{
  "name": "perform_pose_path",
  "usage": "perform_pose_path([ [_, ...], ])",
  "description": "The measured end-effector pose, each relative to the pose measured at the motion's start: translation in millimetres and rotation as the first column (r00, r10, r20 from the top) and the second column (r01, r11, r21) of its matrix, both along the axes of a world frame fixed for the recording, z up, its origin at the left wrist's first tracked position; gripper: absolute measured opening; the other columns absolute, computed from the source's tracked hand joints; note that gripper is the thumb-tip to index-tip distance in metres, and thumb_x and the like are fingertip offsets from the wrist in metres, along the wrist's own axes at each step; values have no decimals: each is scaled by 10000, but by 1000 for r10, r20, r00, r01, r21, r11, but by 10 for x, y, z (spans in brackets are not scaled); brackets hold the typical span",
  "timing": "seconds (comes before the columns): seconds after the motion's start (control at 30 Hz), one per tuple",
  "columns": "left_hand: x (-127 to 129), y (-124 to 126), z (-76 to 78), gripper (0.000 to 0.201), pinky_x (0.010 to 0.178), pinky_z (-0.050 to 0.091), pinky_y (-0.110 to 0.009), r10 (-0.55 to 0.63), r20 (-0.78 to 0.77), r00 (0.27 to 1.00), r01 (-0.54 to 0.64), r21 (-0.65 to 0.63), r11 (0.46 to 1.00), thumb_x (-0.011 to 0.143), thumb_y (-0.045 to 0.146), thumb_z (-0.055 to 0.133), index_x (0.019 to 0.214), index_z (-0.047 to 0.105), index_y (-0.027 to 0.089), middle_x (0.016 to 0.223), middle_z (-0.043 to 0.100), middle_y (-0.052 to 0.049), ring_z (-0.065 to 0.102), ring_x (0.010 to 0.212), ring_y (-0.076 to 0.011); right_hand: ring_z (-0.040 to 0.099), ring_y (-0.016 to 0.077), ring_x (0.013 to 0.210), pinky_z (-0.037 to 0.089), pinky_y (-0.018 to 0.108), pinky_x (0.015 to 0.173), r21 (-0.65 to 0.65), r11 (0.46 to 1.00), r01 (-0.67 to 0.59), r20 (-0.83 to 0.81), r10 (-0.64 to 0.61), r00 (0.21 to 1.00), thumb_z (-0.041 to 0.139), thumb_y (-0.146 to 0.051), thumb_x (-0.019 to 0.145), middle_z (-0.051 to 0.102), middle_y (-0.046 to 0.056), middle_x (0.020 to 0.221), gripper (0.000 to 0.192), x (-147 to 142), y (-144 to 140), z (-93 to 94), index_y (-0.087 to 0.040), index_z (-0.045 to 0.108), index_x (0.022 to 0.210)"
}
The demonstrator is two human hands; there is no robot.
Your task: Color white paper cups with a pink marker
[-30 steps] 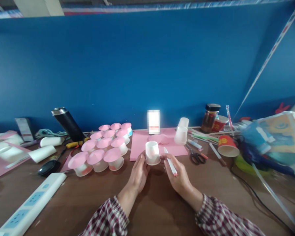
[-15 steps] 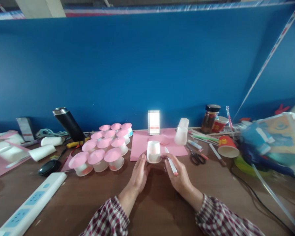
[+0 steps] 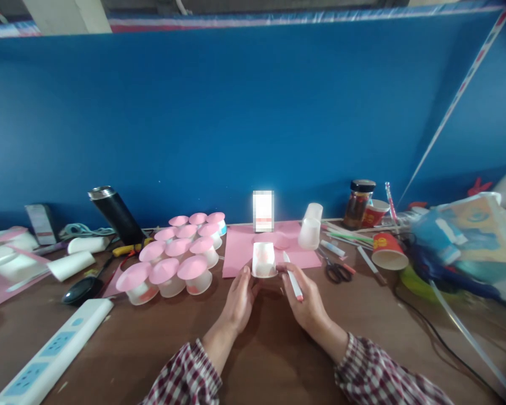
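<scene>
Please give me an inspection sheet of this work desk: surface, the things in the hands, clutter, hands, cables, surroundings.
Surface: brown wooden table, pink paper sheet at its back.
Job's things: small white cup upside down between both hands; white marker in right hand.
Clutter: group of pink-topped cups, scissors, red paper cup on its side, glass jar, black flask.
Hands: left hand touches the cup; right hand grips the marker.
Cables: white power strip; black cable at right.
Surroundings: blue wall.
</scene>
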State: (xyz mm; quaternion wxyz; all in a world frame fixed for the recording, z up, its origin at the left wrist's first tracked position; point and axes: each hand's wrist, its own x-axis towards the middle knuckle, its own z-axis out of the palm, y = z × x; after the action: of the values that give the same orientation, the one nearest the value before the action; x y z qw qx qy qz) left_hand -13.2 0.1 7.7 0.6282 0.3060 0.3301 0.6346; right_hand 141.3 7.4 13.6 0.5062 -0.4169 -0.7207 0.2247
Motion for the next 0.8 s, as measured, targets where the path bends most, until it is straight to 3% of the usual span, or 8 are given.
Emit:
perform_pose_path([
  [0.33, -14, 13, 1, 366, 1009, 351, -401, 20, 15, 1000, -20, -20, 1000, 824, 433, 556, 1137, 619, 255, 1326, 532, -71, 490, 1202, -251, 643, 178, 848, 506, 260, 765, 18, 1000, 2, 5, -3, 1000, 445, -230, 916, 661, 69, 968, 196, 3, 13, -18, -192, 564, 1067],
  [0.53, -18, 44, -38, 295, 947, 406, -354, 88, 10, 996, -87, -71, 994, 777, 343, 643, 1044, 642, 216, 1111, 645, -56, 575, 1055, -207, 650, 173, 809, 518, 255, 745, -13, 1000, -14, -4, 14, 1000, 442, -238, 917, 666, 73, 960, 202, 0, -1, -8, -179, 564, 1067],
  [0.8, -20, 27, -6, 344, 945, 405, -352, 6, -26, 1000, -6, -5, 1000, 808, 333, 608, 1121, 617, 192, 1146, 632, -81, 549, 1093, -224, 646, 175, 845, 506, 265, 792, 8, 1000, -5, -9, 6, 1000, 448, -219, 911, 663, 78, 991, 214, -5, 10, 10, -174, 565, 1084],
])
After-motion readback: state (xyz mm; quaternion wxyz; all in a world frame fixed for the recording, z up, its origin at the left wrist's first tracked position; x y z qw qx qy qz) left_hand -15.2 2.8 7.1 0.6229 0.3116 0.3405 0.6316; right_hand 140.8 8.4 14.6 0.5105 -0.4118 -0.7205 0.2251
